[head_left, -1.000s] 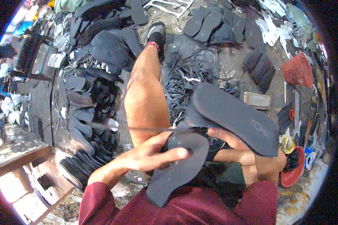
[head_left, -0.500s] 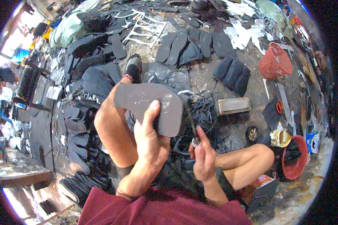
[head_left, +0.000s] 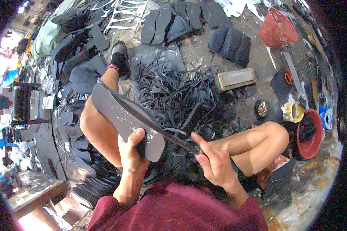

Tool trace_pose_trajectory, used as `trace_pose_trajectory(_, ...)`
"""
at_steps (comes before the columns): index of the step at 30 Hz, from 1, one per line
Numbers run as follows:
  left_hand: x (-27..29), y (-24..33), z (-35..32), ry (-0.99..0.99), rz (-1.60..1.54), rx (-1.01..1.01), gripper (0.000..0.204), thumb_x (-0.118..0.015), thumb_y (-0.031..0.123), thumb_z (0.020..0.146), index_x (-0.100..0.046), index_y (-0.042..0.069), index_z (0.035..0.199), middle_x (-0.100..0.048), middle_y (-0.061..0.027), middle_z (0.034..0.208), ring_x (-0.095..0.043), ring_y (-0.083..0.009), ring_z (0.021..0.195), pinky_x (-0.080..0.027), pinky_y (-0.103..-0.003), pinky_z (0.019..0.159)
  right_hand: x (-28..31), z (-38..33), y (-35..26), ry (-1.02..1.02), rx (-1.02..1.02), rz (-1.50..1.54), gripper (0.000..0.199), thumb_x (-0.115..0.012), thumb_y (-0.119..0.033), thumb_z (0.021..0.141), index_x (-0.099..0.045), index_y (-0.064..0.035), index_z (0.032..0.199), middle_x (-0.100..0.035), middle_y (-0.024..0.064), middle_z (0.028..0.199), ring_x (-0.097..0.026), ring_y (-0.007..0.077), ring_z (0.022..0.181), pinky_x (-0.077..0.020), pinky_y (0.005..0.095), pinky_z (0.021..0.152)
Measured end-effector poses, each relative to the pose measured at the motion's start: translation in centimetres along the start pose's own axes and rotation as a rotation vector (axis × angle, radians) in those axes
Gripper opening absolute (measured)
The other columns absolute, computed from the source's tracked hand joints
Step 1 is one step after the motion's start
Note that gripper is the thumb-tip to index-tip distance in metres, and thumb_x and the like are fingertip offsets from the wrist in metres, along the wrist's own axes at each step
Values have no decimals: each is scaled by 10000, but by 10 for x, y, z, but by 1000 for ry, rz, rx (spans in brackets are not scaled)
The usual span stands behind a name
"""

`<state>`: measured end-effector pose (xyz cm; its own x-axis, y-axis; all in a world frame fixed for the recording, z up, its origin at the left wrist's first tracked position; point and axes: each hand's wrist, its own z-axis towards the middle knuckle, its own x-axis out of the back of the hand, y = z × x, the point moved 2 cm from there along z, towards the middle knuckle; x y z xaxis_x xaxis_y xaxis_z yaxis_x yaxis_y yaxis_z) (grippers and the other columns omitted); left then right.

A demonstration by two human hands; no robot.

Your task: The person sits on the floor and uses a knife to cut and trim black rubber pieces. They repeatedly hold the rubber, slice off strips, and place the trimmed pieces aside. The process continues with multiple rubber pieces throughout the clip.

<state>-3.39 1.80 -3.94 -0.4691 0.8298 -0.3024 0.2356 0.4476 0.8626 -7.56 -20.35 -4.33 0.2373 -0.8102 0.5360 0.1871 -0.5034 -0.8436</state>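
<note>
1. Sole piece [head_left: 123, 119], grey with pale marks on its face: I see it held up beyond the maroon shirt [head_left: 177, 208], slanting from upper left to lower right, with part of it overlapping the left leg [head_left: 90, 120] in my view.
2. Left hand [head_left: 133, 150]: I see it closed on the near end of the sole piece, thumb pressed on the marked face, the other fingers mostly hidden from me behind it.
3. Right hand [head_left: 218, 163]: I make out a partly curled grip on a slim dark tool [head_left: 185, 144], index finger stretched forward. The tool points toward the sole piece's right edge; I cannot tell whether it touches.
4. Beyond both hands I have a heap of black scrap strips [head_left: 171, 94], a pale rectangular slab [head_left: 238, 79] just to its right.
5. Farther up lie dark sole shapes [head_left: 161, 26], and a red mesh basket [head_left: 273, 30] stands well to their right.
6. On my right I note red-handled scissors [head_left: 288, 77], a yellowish can [head_left: 288, 113] and, just beside it, a red bowl [head_left: 314, 151] holding dark material.
</note>
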Motion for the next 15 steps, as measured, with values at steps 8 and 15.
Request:
trace_pose_trajectory(8, 38, -4, 1, -55, 116, 124, 616, -819, 147, 650, -547, -6, 1181, -648, -93, 1010, -647, -218, 911, -542, -355, 825, -27, 58, -11, -152, -52, 75, 497, -558, -193, 974, -445, -100, 1449, -653, 214, 1175, -677, 402, 873, -535, 440, 689)
trace_pose_trajectory(15, 55, 0, 0, -172, 135, 166, 677, -860, 163, 622, -553, -10, 1200, -661, -94, 1014, -660, -215, 904, -551, -352, 816, -64, 103, -18, -146, 76, 88, 441, -564, -172, 971, -507, -135, 1407, -646, 155, 1238, -682, 371, 951, -558, 434, 740)
